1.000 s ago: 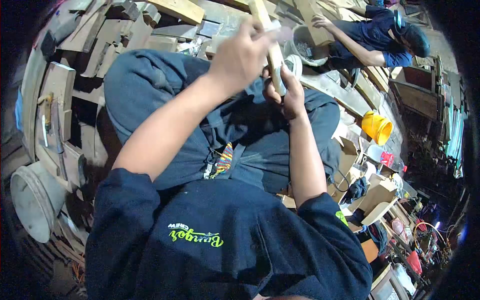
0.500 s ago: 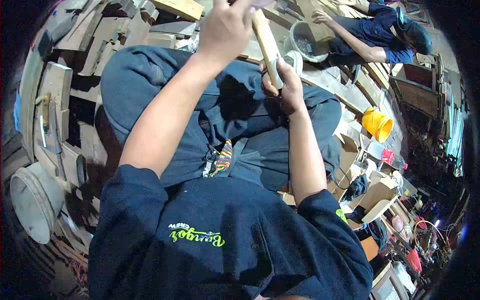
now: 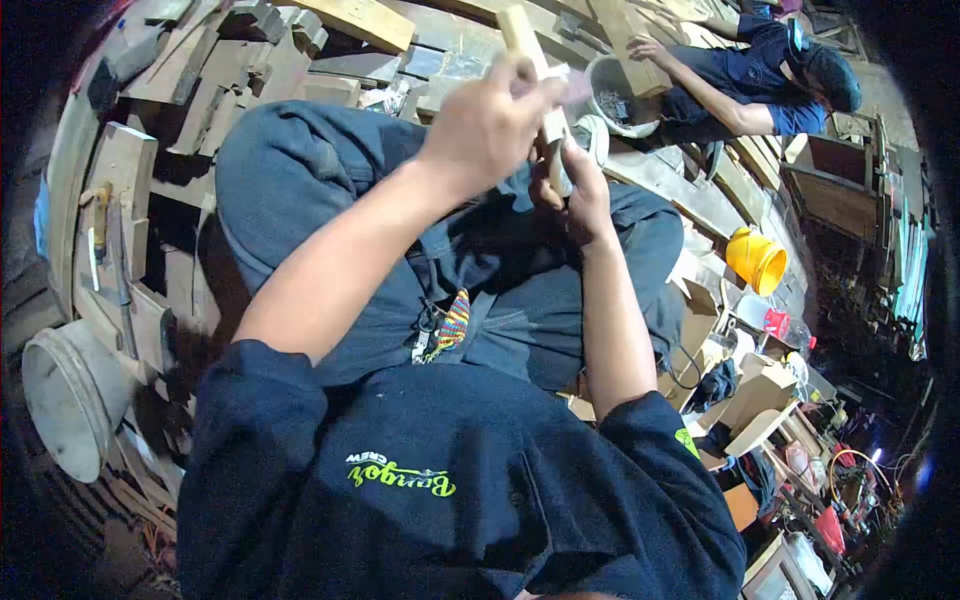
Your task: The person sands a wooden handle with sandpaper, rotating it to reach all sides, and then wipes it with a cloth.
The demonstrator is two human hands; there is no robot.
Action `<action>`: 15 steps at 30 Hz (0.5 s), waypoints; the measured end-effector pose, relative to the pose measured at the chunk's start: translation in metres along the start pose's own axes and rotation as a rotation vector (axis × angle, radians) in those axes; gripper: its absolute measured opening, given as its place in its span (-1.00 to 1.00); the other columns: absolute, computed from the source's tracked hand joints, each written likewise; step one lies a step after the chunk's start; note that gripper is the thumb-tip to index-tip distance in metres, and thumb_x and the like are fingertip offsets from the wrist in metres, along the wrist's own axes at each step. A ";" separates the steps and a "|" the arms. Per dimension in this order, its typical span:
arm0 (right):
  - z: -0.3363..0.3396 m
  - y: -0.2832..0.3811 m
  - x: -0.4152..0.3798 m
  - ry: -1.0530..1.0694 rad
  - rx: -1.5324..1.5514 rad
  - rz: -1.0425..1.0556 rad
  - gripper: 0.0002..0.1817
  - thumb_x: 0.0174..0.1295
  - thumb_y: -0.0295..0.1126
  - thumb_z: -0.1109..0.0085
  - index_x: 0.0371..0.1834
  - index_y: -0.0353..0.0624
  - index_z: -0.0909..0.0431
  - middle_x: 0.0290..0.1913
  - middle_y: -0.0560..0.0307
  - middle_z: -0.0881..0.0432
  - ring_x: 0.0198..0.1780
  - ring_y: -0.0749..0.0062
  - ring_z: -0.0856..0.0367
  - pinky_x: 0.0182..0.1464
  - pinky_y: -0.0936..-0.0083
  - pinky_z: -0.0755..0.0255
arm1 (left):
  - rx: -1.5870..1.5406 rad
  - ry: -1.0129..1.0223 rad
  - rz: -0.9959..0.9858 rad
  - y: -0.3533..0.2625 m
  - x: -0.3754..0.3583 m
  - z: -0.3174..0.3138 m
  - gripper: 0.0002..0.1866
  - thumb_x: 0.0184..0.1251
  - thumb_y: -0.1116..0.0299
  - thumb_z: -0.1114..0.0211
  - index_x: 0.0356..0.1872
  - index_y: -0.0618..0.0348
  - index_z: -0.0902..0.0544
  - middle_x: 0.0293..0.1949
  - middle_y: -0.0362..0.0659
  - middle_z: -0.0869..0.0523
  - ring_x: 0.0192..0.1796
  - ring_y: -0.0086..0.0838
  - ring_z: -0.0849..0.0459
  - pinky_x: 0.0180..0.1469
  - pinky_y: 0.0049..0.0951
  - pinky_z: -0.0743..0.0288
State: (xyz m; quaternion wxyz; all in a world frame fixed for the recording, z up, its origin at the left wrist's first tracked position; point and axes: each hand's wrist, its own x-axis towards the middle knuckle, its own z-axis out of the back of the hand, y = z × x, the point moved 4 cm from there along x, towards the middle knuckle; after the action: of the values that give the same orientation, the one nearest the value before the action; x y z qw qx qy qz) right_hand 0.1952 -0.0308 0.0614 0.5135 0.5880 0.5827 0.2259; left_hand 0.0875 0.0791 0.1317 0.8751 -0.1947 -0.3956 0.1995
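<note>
Our left hand (image 3: 487,128) is curled into a closed grip around the wooden stick (image 3: 522,33), high on the piece, with a scrap of pale material, perhaps sandpaper, showing past the fingers, though it is too blurred for us to be sure. Our right hand (image 3: 581,190) closes on the lower end of the same stick, fingers wrapped round it and thumb pressed against its side. The stick stands nearly upright, tilted a little away from us, held above our knees, with its top end poking out above the left hand.

We sit with our legs drawn up in blue-grey trousers (image 3: 330,190). Around us lie stacked wooden planks (image 3: 350,18) and offcuts. A grey bucket (image 3: 70,390) lies on its side at the left. A yellow bucket (image 3: 756,260) stands among cardboard boxes (image 3: 760,385) on the right. Beyond the stick, another person in a dark blue shirt (image 3: 750,65) bends over timber, one hand resting on a plank, with a pale bucket (image 3: 615,95) just beside that arm.

Our left forearm runs up bare from a dark sleeve, the wrist bent over the stick. Our right forearm rises almost straight from the elbow, its hand below the left.
</note>
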 end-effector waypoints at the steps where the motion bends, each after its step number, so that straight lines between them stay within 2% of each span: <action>1: 0.011 -0.005 0.007 0.086 -0.085 0.033 -0.44 0.55 0.01 0.29 -0.14 -0.31 -0.51 -0.64 0.20 -0.46 -0.69 0.61 -0.26 -0.57 0.64 -0.10 | -0.003 -0.031 0.103 0.013 0.007 0.003 -0.75 0.35 0.39 -0.25 0.03 -0.05 -0.68 -0.12 -0.01 -0.55 -0.23 -0.08 -0.68 -0.23 -0.16 -0.63; 2: 0.005 0.000 0.008 0.118 -0.099 0.055 -0.45 0.55 0.02 0.30 -0.12 -0.30 -0.51 -0.64 0.21 -0.45 -0.69 0.62 -0.24 -0.57 0.64 -0.09 | -0.006 -0.060 0.208 0.026 0.015 0.006 -0.78 0.35 0.40 -0.27 -0.02 0.02 -0.70 -0.11 -0.01 -0.53 -0.18 -0.07 -0.65 -0.18 -0.15 -0.59; 3: 0.002 0.003 0.006 0.128 -0.087 0.054 -0.45 0.55 0.01 0.30 -0.12 -0.30 -0.51 -0.65 0.22 -0.44 -0.69 0.63 -0.24 -0.57 0.64 -0.09 | 0.121 -0.179 0.181 0.039 0.024 0.008 -0.79 0.35 0.36 -0.25 -0.03 -0.04 -0.68 -0.10 0.01 -0.58 -0.31 -0.06 -0.72 -0.30 -0.15 -0.66; 4: -0.001 0.005 0.005 0.142 -0.075 0.060 -0.45 0.55 0.01 0.31 -0.12 -0.30 -0.51 -0.65 0.23 -0.43 -0.69 0.63 -0.24 -0.57 0.64 -0.09 | 0.168 -0.212 0.191 0.046 0.024 0.005 -0.80 0.32 0.38 -0.26 -0.06 -0.05 -0.70 -0.09 0.01 -0.57 -0.31 -0.07 -0.72 -0.30 -0.16 -0.66; 6: 0.004 -0.003 0.004 0.115 0.013 0.012 -0.45 0.55 0.00 0.31 -0.12 -0.30 -0.52 -0.66 0.24 -0.42 -0.69 0.64 -0.24 -0.57 0.64 -0.09 | 0.052 -0.041 0.209 0.024 0.007 -0.002 -0.78 0.32 0.40 -0.28 -0.03 -0.01 -0.70 -0.10 -0.01 -0.54 -0.18 -0.04 -0.67 -0.16 -0.09 -0.60; 7: 0.007 -0.007 0.005 0.081 0.101 -0.042 -0.45 0.54 0.00 0.31 -0.13 -0.30 -0.52 -0.67 0.25 -0.41 -0.69 0.64 -0.24 -0.57 0.65 -0.08 | -0.011 0.068 0.168 0.008 -0.001 -0.003 -0.77 0.32 0.39 -0.29 -0.02 -0.02 -0.70 -0.07 -0.01 -0.54 -0.19 -0.04 -0.69 -0.18 -0.08 -0.61; 8: 0.006 -0.004 0.008 0.083 0.098 -0.040 -0.45 0.54 0.00 0.31 -0.13 -0.30 -0.52 -0.67 0.25 -0.41 -0.69 0.64 -0.24 -0.57 0.65 -0.08 | -0.056 0.028 0.111 -0.001 -0.004 -0.001 -0.76 0.33 0.39 -0.27 -0.01 -0.03 -0.70 -0.06 -0.01 -0.54 -0.18 -0.06 -0.70 -0.20 -0.09 -0.62; 10: 0.006 -0.003 0.007 0.140 -0.014 0.016 -0.44 0.54 0.01 0.30 -0.13 -0.31 -0.51 -0.68 0.25 -0.41 -0.69 0.64 -0.24 -0.58 0.65 -0.08 | 0.090 0.081 0.156 0.014 0.003 0.000 -0.78 0.37 0.36 -0.24 -0.01 -0.04 -0.70 -0.06 0.02 -0.54 -0.17 -0.05 -0.69 -0.18 -0.08 -0.61; 11: 0.005 0.000 0.010 0.177 -0.066 0.041 -0.44 0.54 0.02 0.30 -0.12 -0.31 -0.50 -0.68 0.25 -0.41 -0.70 0.64 -0.23 -0.59 0.66 -0.07 | 0.007 -0.024 0.281 0.026 0.012 0.003 -0.78 0.38 0.36 -0.23 0.00 -0.05 -0.69 -0.07 0.03 -0.54 -0.15 -0.03 -0.67 -0.16 -0.08 -0.60; 12: 0.006 -0.003 0.007 0.175 -0.064 0.035 -0.44 0.54 0.02 0.30 -0.12 -0.31 -0.50 -0.68 0.25 -0.41 -0.70 0.64 -0.23 -0.59 0.66 -0.07 | 0.071 -0.104 0.290 0.037 0.021 0.005 -0.78 0.40 0.35 -0.21 0.01 -0.05 -0.69 -0.06 0.03 -0.52 -0.16 -0.01 -0.66 -0.14 -0.09 -0.59; 14: 0.006 -0.004 0.009 0.154 -0.049 0.008 -0.43 0.54 0.03 0.31 -0.12 -0.32 -0.49 -0.68 0.23 -0.42 -0.71 0.64 -0.23 -0.59 0.66 -0.08 | 0.055 -0.119 0.278 0.033 0.018 0.005 -0.77 0.41 0.35 -0.20 0.02 -0.07 -0.69 -0.05 0.03 -0.52 -0.16 -0.02 -0.66 -0.14 -0.10 -0.60; 15: 0.000 0.003 0.002 0.169 0.021 -0.019 -0.43 0.53 0.05 0.30 -0.13 -0.31 -0.50 -0.68 0.23 -0.43 -0.71 0.65 -0.23 -0.59 0.66 -0.07 | 0.052 -0.088 0.182 0.019 0.013 0.005 -0.77 0.40 0.35 -0.22 0.02 -0.10 -0.70 -0.06 0.03 -0.53 -0.17 -0.04 -0.66 -0.14 -0.11 -0.60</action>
State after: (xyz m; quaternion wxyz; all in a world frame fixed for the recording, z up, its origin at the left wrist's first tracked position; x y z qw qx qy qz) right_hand 0.1969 -0.0287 0.0636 0.4585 0.5664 0.6320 0.2636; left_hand 0.0875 0.1027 0.1329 0.8399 -0.1980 -0.4089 0.2970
